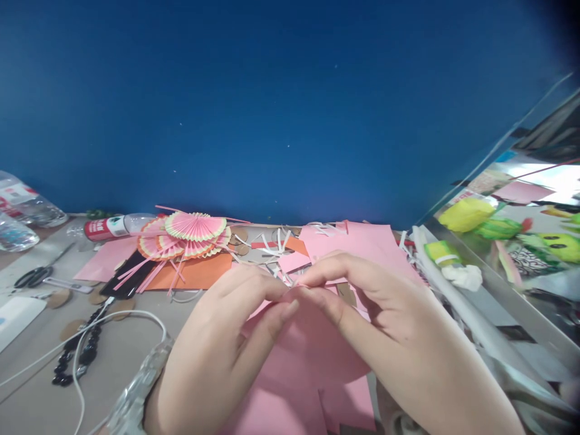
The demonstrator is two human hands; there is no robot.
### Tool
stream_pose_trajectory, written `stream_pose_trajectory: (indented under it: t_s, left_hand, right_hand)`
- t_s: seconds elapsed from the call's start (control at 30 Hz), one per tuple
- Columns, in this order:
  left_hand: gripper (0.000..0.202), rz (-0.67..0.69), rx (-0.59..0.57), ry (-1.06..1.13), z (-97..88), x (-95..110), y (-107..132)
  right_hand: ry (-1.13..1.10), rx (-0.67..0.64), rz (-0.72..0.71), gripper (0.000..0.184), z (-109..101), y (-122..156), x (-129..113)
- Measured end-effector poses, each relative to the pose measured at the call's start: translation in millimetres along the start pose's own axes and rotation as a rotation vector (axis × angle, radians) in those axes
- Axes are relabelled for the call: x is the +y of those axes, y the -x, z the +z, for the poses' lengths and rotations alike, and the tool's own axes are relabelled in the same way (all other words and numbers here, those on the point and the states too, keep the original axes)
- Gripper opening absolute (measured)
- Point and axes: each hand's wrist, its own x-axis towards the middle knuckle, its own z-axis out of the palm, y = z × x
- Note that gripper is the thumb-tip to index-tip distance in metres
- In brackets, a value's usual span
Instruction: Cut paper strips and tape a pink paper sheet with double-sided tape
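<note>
Left hand (212, 338) and right hand (389, 314) each pinch, thumb against forefinger, the upper edge of a pink sheet (312, 350) above the near part of the tabletop (36, 399). Pleating apparently complete: fans (197, 227), toward the far edge, left of centre. Pleating apparently outstanding: the held sheet, whose body shows no pleats; fingers hide any fold at its edge. Flat pink paper (369, 244) lies at the far edge, right of centre.
</note>
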Motion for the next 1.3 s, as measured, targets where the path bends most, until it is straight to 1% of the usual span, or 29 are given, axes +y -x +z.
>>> stream_pose_trajectory:
  t_s: [0.07, 0.17, 0.27, 0.43, 0.53, 0.67, 0.73, 0.87, 1.03, 1.3]
  left_hand:
    - [0.009, -0.005, -0.006, -0.003, 0.1, -1, 0]
    - [0.009, -0.004, -0.027, -0.008, 1.0, -1, -1]
    - [0.010, -0.002, -0.031, -0.003, 3.1, -2, -2]
    - [0.015, -0.099, -0.055, 0.049, 7.4, -6, -5]
    - [0.019, -0.144, -0.051, 0.038, 8.8, -9, -8]
    - [0.018, -0.169, -0.031, 0.035, 9.8, -11, -10]
    - [0.019, -0.173, -0.039, 0.040, 10.6, -13, -11]
    - [0.023, -0.179, -0.067, 0.020, 12.1, -15, -10]
    - [0.021, -0.176, -0.077, 0.015, 12.8, -15, -10]
    - [0.020, -0.169, -0.019, -0.014, 13.9, -15, -11]
  right_hand:
    - [-0.009, -0.008, 0.007, 0.019, 0, 0, 0]
    - [-0.025, -0.022, -0.020, 0.014, 0, 0, 2]
    - [-0.027, -0.016, -0.041, 0.013, 0, -1, 3]
    - [-0.013, 0.006, -0.053, 0.012, 1, -5, 8]
    - [-0.011, 0.011, -0.043, 0.011, 3, -8, 10]
    - [-0.003, -0.045, 0.001, 0.016, 5, -12, 13]
    - [0.000, -0.071, 0.003, 0.018, 6, -13, 16]
    - [-0.010, -0.043, -0.005, 0.013, 8, -14, 18]
    - [0.019, -0.050, -0.010, 0.013, 9, -14, 17]
    - [0.031, -0.004, -0.071, 0.013, 10, -15, 19]
